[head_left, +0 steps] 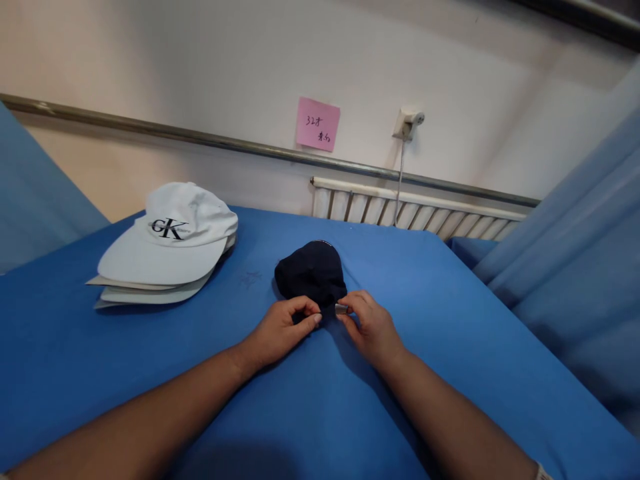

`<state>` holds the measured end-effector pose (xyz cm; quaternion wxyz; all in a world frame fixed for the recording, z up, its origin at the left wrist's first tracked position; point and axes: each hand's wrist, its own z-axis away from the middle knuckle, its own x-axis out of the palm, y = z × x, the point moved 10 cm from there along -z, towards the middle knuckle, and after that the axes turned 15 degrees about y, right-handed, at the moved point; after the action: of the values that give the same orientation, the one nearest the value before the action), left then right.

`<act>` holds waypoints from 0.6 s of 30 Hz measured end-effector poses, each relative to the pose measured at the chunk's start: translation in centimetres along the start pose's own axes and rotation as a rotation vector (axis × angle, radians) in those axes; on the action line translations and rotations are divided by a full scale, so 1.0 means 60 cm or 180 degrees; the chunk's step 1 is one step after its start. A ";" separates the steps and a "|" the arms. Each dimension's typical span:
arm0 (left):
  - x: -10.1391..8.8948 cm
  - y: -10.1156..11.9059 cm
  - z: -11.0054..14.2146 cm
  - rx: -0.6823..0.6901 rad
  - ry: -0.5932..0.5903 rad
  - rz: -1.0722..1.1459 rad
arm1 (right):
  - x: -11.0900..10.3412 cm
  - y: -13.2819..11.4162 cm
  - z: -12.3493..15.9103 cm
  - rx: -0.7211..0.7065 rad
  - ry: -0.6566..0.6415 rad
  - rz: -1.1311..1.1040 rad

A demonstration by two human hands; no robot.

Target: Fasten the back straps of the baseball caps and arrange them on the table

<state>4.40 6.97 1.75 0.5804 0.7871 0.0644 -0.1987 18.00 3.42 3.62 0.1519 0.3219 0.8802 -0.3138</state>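
A dark navy cap (311,270) lies on the blue sheet (450,320) in front of me, its back facing me. My left hand (283,330) pinches the cap's rear strap, fingers curled closed. My right hand (370,327) is closed in a pinch on the small metal buckle (341,309) at the strap's end. The two hands are close together at the near edge of the cap.
A stack of white caps (170,247) with a black logo lies at the left on the sheet. Behind are a wall rail (150,128), a pink note (317,124), a radiator (415,208) and a socket with a cord (407,124). Blue curtains (580,220) hang at both sides.
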 end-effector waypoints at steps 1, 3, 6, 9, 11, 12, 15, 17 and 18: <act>0.000 0.000 0.000 -0.0010 -0.0001 0.0013 | -0.002 0.000 0.000 -0.0046 0.0010 0.0120; 0.002 0.000 0.001 -0.0025 -0.0006 0.0045 | -0.004 0.002 -0.001 -0.0061 0.0025 0.0326; 0.003 -0.002 0.001 -0.0057 -0.0025 0.0070 | 0.000 0.009 0.001 0.0035 -0.0073 0.0424; 0.004 -0.002 0.001 -0.0058 -0.0036 0.0077 | 0.012 0.014 0.006 0.0045 -0.0240 0.0348; 0.003 -0.001 0.000 -0.0064 -0.0025 0.0074 | 0.017 0.018 0.009 0.0032 -0.0297 0.0310; 0.003 -0.002 0.000 -0.0076 -0.0009 0.0073 | 0.017 0.021 0.009 0.0037 -0.0309 0.0308; 0.002 -0.003 0.000 -0.0108 0.0028 0.0073 | 0.011 0.026 0.006 0.0052 -0.0270 0.0395; 0.002 -0.005 0.000 -0.0133 0.0042 0.0063 | 0.002 0.026 0.002 0.0016 -0.0208 0.0544; 0.003 -0.007 0.000 -0.0153 0.0036 0.0049 | -0.002 0.025 -0.001 -0.0009 -0.0192 0.0631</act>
<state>4.41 7.06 1.31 0.6003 0.7745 0.0663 -0.1882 19.11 4.28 3.02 0.2090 0.3976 0.8395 -0.3056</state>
